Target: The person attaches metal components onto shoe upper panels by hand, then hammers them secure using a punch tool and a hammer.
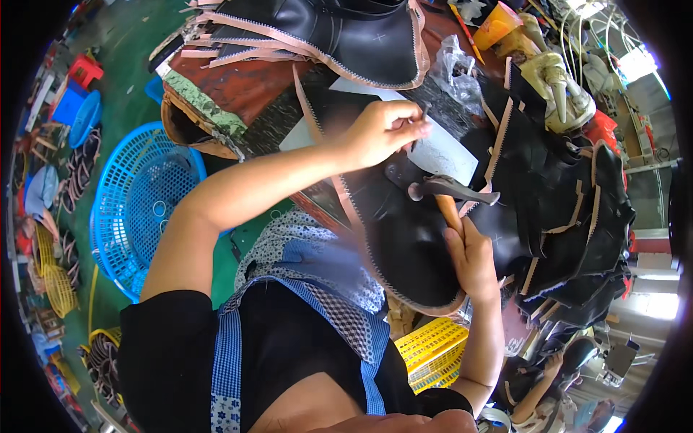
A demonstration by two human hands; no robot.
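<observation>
Closest to the lens, a blue checked apron (303, 289) fills the lower centre. Over at the left edge, a blue plastic basket (141, 209) sits on green floor. Centre frame, the left hand (382, 133) is curled tight, fingertips pinching something small (too tiny to make out) against a black leather piece (404, 245) edged in pink stitching. Just right of that, the right hand (473, 256) is wrapped closed around the wooden handle of a hammer (451, 191), its metal head poised just above the leather. Far right, stacked black leather pieces (577, 216).
</observation>
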